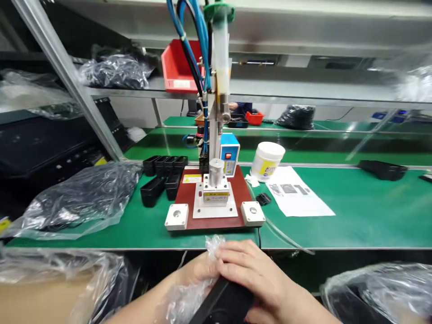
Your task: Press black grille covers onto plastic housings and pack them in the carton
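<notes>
My right hand [253, 272] is closed over the upper end of a long black plastic part [224, 303] at the bottom middle, below the bench edge. Against the same end, my left hand [197, 270] grips crumpled clear plastic film [189, 301], which bunches along the part's left side. Most of my left fingers are hidden behind the right hand and the film. Straight ahead on the bench stands a small press [216, 180] on a brown base plate [187, 198], with a white button box [177, 217] at each front corner.
Several black plastic parts [152, 191] lie left of the press. To its right are a white tub [267, 159], a printed sheet [297, 191] and a small black piece [263, 198]. Plastic-lined boxes [57, 288] flank me below the bench. A red bin [182, 65] sits on the shelf.
</notes>
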The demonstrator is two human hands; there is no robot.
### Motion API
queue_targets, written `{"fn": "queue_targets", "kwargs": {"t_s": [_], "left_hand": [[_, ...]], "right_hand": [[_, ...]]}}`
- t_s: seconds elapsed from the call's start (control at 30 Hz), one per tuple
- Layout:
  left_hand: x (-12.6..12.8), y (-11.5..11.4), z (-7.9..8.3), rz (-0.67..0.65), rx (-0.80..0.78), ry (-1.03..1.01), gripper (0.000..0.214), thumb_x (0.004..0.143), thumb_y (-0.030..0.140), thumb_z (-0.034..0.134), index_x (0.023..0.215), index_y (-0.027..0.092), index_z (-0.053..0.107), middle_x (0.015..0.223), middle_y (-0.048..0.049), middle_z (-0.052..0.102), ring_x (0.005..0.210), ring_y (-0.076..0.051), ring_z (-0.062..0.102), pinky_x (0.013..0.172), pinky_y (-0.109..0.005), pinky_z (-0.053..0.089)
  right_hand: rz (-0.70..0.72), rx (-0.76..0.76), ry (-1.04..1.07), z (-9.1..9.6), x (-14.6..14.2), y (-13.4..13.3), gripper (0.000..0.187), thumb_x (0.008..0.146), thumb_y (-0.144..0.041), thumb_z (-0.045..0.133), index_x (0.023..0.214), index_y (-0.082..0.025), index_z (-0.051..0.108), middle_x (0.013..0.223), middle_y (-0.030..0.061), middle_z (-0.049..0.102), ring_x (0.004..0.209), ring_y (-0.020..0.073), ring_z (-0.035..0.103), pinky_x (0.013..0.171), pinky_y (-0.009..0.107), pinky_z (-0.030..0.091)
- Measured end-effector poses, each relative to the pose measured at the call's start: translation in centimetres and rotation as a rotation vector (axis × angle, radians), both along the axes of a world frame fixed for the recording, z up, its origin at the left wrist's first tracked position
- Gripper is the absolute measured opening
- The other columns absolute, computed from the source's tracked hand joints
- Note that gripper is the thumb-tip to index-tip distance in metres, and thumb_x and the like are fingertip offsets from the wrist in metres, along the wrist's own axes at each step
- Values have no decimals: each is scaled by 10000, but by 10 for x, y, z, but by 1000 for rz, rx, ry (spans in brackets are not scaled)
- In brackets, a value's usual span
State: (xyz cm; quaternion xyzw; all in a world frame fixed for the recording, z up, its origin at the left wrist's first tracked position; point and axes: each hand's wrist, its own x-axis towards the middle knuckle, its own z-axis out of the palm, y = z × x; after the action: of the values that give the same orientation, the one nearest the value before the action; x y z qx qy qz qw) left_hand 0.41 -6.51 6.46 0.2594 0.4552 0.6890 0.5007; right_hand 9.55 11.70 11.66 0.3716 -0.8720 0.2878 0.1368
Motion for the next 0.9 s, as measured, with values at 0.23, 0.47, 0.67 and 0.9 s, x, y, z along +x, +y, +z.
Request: {"fn": "queue_targets", "kwargs": {"t_s": [0.23,0.47,0.67,0.9], "left_hand": [[-12,-20,10,106,-125,102,641,689,696,707,1092,201,644,747,-39,637,495,-108,520,490,-230,401],[-48,-51,69,570,2,532,844,565,669,810,1285,292,584,1275,-97,616,1182,-353,564,1010,-446,460],[-117,-14,101,805,-80,968,579,787,568,681,1241,215,614,1231,-104,639,1161,-310,573,1036,-439,426],[-175,14,103,764,0,878,524,747,575,694,1067,161,672,949,-74,696,890,-238,636,853,-366,496]], "right_hand": [[-137,-453,-147,-18,0,5,551,794,-363,766,1259,-290,478,1218,101,639,1151,245,621,982,354,507],[-500,-454,-78,24,-55,11,563,673,-525,826,1077,-218,581,987,45,666,890,210,643,788,300,532],[-619,-443,24,55,-116,8,532,724,-550,764,1078,-216,548,932,36,655,834,203,617,751,323,505],[-692,-453,-10,47,-162,17,525,772,-529,700,1144,-214,505,970,52,662,823,195,621,729,327,512]]}}
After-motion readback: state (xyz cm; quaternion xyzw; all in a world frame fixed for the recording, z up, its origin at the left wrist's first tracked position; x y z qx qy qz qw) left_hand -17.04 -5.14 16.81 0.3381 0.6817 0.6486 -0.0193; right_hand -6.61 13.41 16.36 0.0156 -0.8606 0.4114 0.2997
